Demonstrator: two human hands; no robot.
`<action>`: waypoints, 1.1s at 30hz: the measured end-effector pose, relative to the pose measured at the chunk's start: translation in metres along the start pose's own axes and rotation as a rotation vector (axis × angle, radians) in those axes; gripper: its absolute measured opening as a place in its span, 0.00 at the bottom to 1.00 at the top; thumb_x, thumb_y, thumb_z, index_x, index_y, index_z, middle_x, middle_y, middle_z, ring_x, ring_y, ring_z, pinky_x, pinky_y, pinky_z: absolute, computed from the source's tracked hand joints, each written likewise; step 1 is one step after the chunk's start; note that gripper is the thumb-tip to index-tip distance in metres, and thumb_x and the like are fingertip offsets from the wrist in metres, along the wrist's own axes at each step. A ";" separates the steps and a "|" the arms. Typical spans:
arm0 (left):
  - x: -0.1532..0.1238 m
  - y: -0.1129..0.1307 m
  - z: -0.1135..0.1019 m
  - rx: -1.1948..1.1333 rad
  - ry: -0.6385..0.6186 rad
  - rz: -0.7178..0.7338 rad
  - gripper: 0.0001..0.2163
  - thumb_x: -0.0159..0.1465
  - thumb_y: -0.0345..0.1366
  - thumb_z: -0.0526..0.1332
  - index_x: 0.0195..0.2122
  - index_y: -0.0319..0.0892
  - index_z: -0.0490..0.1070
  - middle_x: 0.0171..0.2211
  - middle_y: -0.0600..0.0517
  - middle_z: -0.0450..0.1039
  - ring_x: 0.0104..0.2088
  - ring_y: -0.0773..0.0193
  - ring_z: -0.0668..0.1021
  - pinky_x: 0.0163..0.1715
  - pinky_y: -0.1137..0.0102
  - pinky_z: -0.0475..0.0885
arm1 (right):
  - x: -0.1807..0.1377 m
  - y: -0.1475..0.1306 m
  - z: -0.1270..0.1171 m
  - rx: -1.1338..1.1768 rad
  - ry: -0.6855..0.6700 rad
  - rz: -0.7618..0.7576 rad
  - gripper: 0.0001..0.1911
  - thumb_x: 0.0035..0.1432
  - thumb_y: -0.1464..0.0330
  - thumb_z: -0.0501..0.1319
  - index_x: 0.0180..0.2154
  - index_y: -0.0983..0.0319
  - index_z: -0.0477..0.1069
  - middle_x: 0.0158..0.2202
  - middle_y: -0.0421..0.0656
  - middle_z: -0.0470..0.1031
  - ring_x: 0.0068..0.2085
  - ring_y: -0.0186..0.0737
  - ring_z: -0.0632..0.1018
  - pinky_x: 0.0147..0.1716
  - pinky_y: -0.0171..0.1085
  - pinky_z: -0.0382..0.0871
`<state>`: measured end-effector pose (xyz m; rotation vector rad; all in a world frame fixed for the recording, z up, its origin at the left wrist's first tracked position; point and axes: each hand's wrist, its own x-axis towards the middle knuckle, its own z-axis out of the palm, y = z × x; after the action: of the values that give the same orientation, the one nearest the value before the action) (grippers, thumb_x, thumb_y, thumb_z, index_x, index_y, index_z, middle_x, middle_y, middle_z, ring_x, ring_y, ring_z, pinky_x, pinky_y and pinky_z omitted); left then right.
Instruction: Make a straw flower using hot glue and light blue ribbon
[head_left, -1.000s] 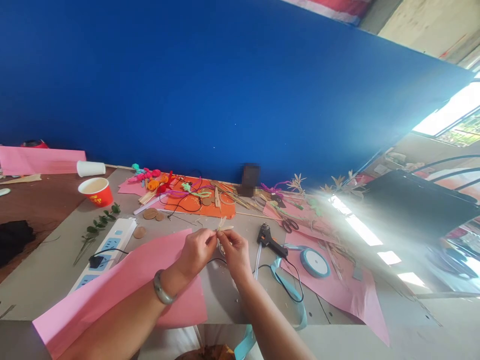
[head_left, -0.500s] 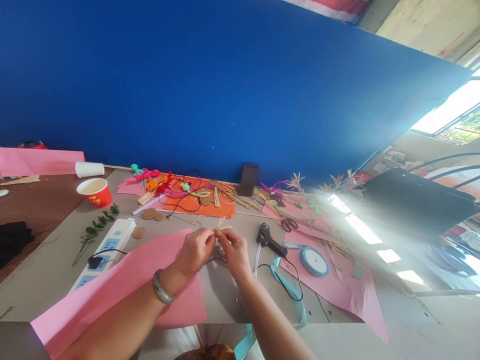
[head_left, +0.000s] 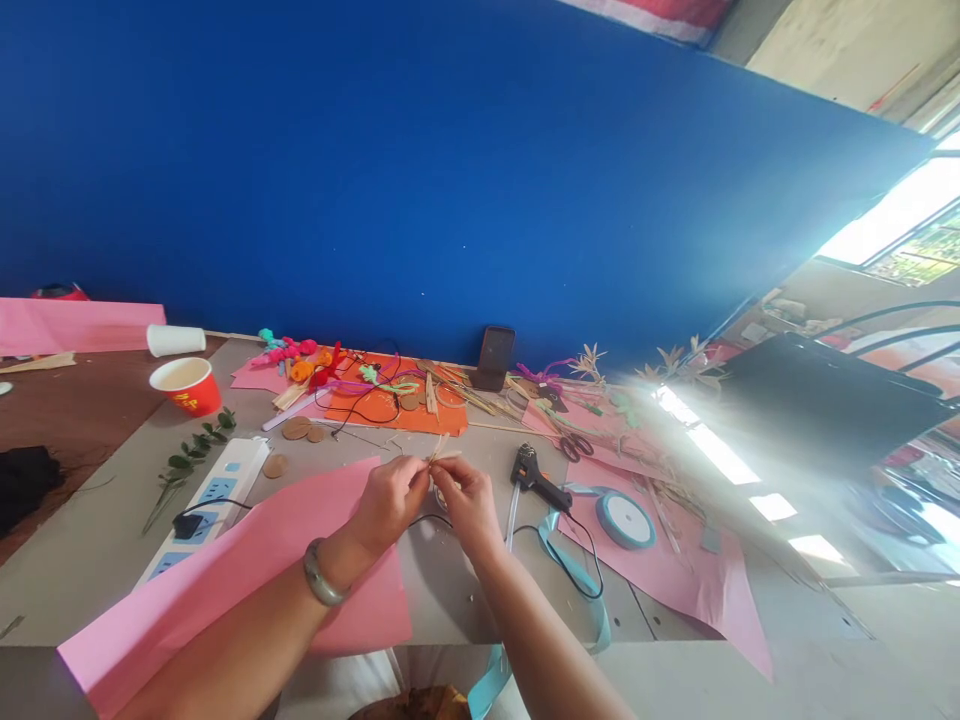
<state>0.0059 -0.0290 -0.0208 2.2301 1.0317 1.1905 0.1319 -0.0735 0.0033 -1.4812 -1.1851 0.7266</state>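
My left hand [head_left: 391,500] and my right hand [head_left: 466,500] meet over the middle of the table. Both pinch a small pale straw-coloured piece [head_left: 440,447], whose thin pointed ends stick up past the fingertips. Its lower part is hidden by my fingers. Beneath my left forearm lies a large pink paper sheet [head_left: 300,530]. To the right of my right hand rests a black hot glue gun [head_left: 540,480] with a clear glue stick. A roll of light blue ribbon [head_left: 626,520] lies beyond it, its loose end trailing over the table edge.
On the left are a white power strip [head_left: 217,490], a leafy green sprig [head_left: 191,460], a red paper cup [head_left: 187,387] and a white cup [head_left: 175,340]. Scissors [head_left: 576,446] lie at the right. A phone [head_left: 495,357] stands at the back by the blue partition [head_left: 420,180].
The view has shifted very slightly. My hands keep the same pinch on the straw-coloured piece, with hardly any visible movement.
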 end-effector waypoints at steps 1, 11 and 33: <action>0.000 -0.001 0.000 -0.006 -0.006 -0.003 0.08 0.63 0.32 0.54 0.29 0.42 0.69 0.24 0.52 0.71 0.25 0.66 0.72 0.28 0.72 0.63 | 0.000 0.000 0.000 0.002 0.000 -0.002 0.10 0.53 0.66 0.58 0.29 0.61 0.77 0.29 0.42 0.78 0.35 0.41 0.77 0.37 0.37 0.68; -0.001 -0.001 0.001 -0.024 -0.023 0.006 0.09 0.64 0.32 0.53 0.27 0.42 0.67 0.24 0.53 0.69 0.25 0.66 0.71 0.28 0.72 0.62 | 0.000 0.000 -0.001 -0.006 0.018 -0.008 0.09 0.49 0.68 0.57 0.27 0.61 0.76 0.29 0.41 0.78 0.34 0.40 0.76 0.37 0.37 0.68; 0.002 0.003 -0.001 -0.040 -0.024 -0.049 0.09 0.62 0.31 0.54 0.26 0.42 0.69 0.24 0.52 0.72 0.25 0.66 0.72 0.27 0.72 0.63 | 0.002 -0.001 -0.001 -0.012 0.009 -0.014 0.09 0.47 0.70 0.55 0.26 0.61 0.75 0.27 0.40 0.76 0.33 0.39 0.75 0.37 0.36 0.68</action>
<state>0.0071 -0.0290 -0.0176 2.1707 1.0376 1.1509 0.1332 -0.0720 0.0044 -1.4835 -1.1939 0.7039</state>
